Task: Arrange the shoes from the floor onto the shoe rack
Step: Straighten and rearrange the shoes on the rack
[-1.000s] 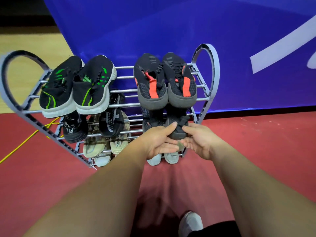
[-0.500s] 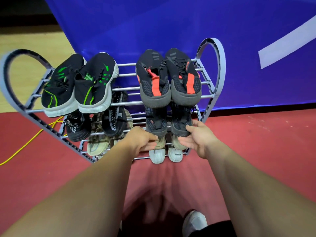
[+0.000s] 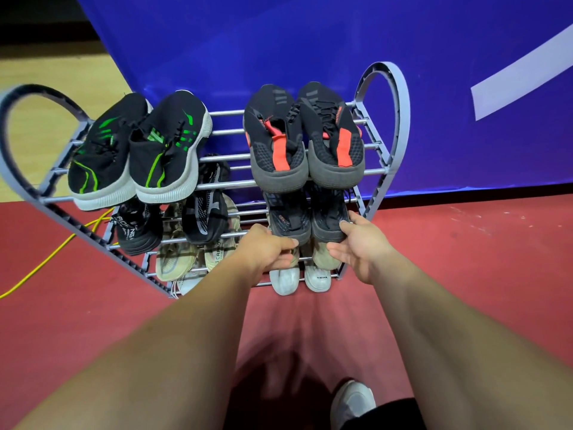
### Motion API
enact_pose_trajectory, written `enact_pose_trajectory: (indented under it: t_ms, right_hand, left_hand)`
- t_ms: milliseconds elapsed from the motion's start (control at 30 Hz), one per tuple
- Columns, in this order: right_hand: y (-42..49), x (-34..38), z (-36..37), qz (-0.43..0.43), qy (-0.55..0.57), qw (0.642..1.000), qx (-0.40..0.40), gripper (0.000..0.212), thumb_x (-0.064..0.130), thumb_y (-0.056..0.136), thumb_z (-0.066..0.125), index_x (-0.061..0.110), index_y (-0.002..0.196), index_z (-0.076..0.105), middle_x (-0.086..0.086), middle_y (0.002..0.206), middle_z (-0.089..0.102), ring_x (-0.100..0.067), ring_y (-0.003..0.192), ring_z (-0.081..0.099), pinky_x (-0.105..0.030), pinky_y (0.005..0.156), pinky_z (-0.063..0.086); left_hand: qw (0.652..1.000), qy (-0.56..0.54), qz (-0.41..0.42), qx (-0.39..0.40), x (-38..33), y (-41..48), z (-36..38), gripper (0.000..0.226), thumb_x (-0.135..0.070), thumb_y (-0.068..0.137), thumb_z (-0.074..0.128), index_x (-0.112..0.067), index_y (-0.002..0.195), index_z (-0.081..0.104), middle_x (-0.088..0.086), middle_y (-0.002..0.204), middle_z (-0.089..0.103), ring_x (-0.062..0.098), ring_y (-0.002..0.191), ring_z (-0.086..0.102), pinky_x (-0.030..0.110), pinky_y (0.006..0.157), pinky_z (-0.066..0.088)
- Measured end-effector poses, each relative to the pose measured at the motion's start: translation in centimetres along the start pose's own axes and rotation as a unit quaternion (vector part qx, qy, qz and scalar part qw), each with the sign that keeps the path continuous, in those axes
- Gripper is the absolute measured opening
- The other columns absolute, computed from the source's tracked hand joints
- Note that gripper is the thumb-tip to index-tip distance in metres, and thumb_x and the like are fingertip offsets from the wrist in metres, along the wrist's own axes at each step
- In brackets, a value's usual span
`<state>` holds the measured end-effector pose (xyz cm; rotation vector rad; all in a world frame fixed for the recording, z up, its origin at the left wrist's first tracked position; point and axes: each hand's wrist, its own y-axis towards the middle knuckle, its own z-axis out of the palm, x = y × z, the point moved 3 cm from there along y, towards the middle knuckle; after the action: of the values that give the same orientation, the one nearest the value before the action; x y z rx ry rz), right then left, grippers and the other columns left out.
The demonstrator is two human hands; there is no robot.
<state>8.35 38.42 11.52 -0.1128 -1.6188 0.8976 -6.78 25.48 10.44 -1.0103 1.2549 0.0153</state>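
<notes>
2 hands work at tier 2 of the shoe rack (image 3: 384,125). Left hand (image 3: 269,249) curls round one heel of the dark pair (image 3: 291,218); right hand (image 3: 356,243) pinches the other heel. Both shoes lie on the bars. All tiers carry shoes and none shows loose on the red floor (image 3: 465,274), so probably near done. Yellow cable (image 3: 52,257) trails left, no obstruction.

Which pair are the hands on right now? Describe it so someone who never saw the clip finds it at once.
Start at the grey shoe rack with looped ends, standing against the blue banner. On its right side, just below the black-and-orange pair on the top tier, sits a dark pair. It alone has the left hand and right hand holding its heels.
</notes>
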Motion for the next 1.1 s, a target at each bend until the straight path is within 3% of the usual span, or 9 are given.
enact_pose_trajectory:
  t_ms: [133,200,333,467,600,700,800,967,1100]
  right_hand:
    - [0.0,0.0,0.1,0.006,0.001,1.0,-0.001,0.048,0.023,0.109,0.044,0.035,0.155,0.037,-0.002,0.116,0.068,-0.022,0.088,0.07,-0.03,0.072,0.06]
    - [0.0,-0.1,0.0,0.009,-0.003,1.0,0.003,0.047,0.024,0.109,0.044,0.037,0.154,0.038,-0.001,0.115,0.068,-0.023,0.09,0.07,-0.031,0.075,0.06]
    - [-0.2,0.1,0.0,0.03,-0.047,0.998,0.008,0.046,0.033,0.108,0.045,0.041,0.153,0.039,-0.004,0.119,0.064,-0.026,0.091,0.071,-0.038,0.081,0.062]
    - [-1.5,1.4,-0.2,0.034,-0.258,0.965,-0.015,0.053,0.048,0.099,0.049,0.038,0.15,0.037,-0.008,0.138,0.053,-0.033,0.083,0.071,-0.039,0.066,0.063]
    - [-3.0,3.8,0.5,-0.04,-0.447,0.891,-0.067,0.023,0.024,0.088,0.053,0.006,0.101,0.058,-0.016,0.086,0.068,-0.03,0.057,0.063,-0.043,0.068,0.063]
    - [-4.6,3.9,2.7,-0.006,-0.425,0.905,-0.002,0.018,0.017,0.091,0.053,0.004,0.079,0.057,-0.015,0.06,0.055,-0.023,0.038,0.05,-0.028,0.046,0.048]
    - [-6.3,2.9,6.1,0.029,-0.488,0.868,0.093,0.028,0.026,0.095,0.054,0.009,0.072,0.058,-0.011,0.056,0.053,-0.022,0.04,0.049,-0.023,0.044,0.045]
    - [-8.1,1.3,12.2,0.047,-0.502,0.837,0.214,0.03,0.035,0.1,0.057,0.008,0.091,0.063,-0.01,0.067,0.066,-0.024,0.053,0.067,-0.029,0.052,0.057]
    - [-8.0,0.3,16.6,0.04,-0.481,0.841,0.245,0.029,0.036,0.1,0.058,0.008,0.099,0.064,-0.013,0.08,0.071,-0.026,0.064,0.07,-0.033,0.06,0.059]
  left_hand:
    - [1.0,0.019,0.022,0.01,-0.1,0.0,0.0,0.022,-0.006,0.087,0.077,-0.007,0.102,0.061,0.016,0.092,0.063,0.027,0.082,0.063,0.035,0.07,0.065]
    - [0.999,0.029,0.028,0.022,0.1,0.3,0.0,0.02,-0.007,0.089,0.075,-0.011,0.101,0.06,0.013,0.091,0.058,0.027,0.082,0.058,0.038,0.082,0.06]
    - [0.999,0.041,0.029,0.02,0.3,0.5,0.1,0.017,-0.009,0.089,0.074,-0.004,0.103,0.067,0.015,0.091,0.062,0.027,0.081,0.059,0.034,0.078,0.056]
    - [0.999,0.039,0.005,0.006,-0.3,-0.8,0.0,0.012,-0.012,0.091,0.075,-0.006,0.093,0.065,0.011,0.095,0.073,0.023,0.082,0.071,0.029,0.067,0.063]
    - [0.999,0.051,-0.006,0.014,-0.6,-2.2,-1.9,0.015,-0.017,0.089,0.076,-0.011,0.095,0.064,0.01,0.102,0.075,0.02,0.083,0.073,0.032,0.07,0.061]
    - [0.999,0.041,-0.004,-0.019,-0.7,-3.6,-4.9,0.015,-0.017,0.091,0.074,-0.011,0.1,0.064,0.006,0.098,0.068,0.016,0.072,0.069,0.028,0.058,0.059]
    - [0.998,0.04,-0.006,-0.057,-0.3,-4.3,-8.8,0.027,-0.019,0.09,0.074,-0.006,0.111,0.063,0.011,0.106,0.068,0.019,0.073,0.068,0.03,0.06,0.061]
    - [0.991,0.01,-0.009,-0.133,0.4,-5.1,-15.4,0.014,-0.018,0.092,0.07,-0.008,0.102,0.067,0.008,0.094,0.066,0.019,0.068,0.063,0.029,0.058,0.057]
    - [0.98,-0.009,0.01,-0.197,0.9,-5.8,-20.4,0.01,-0.01,0.086,0.072,-0.007,0.085,0.062,0.013,0.073,0.048,0.018,0.052,0.039,0.026,0.048,0.035]
